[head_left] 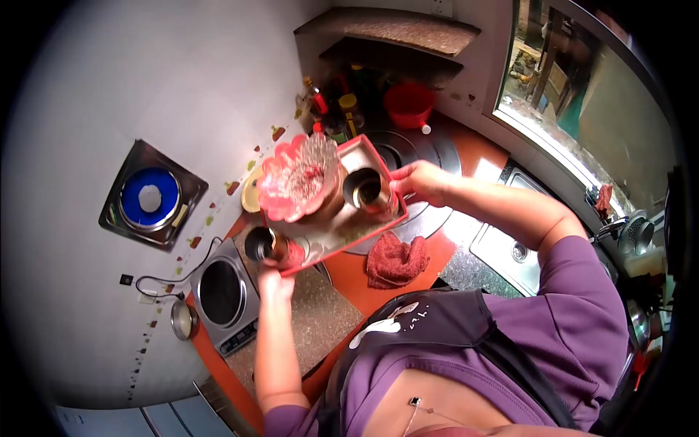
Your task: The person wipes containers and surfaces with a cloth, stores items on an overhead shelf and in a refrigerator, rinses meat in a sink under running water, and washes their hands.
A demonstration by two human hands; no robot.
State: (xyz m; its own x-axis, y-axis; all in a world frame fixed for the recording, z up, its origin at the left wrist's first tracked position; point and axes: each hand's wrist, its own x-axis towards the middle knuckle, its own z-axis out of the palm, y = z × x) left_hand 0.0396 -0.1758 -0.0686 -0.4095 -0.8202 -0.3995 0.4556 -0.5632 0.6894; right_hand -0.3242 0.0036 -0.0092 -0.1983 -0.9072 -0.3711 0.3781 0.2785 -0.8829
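Observation:
A red-rimmed tray (349,237) is held above the counter, tilted, between my two hands. My left hand (275,280) is closed at its near-left corner, beside a dark-mouthed metal cup (260,244); the fingers are partly hidden. My right hand (424,182) grips the far-right edge, close to a second metal cup (366,191). On the tray's far-left side sits a pink, petal-edged bowl (280,186). A clear, ridged glass piece (319,156) shows at the bowl.
Below the tray, a red cloth (397,261) lies on the orange counter edge. An electric hot plate (222,290) stands left, and a sink (502,233) lies right. Bottles (349,109) and a red pot (409,105) stand at the back beneath shelves (389,30).

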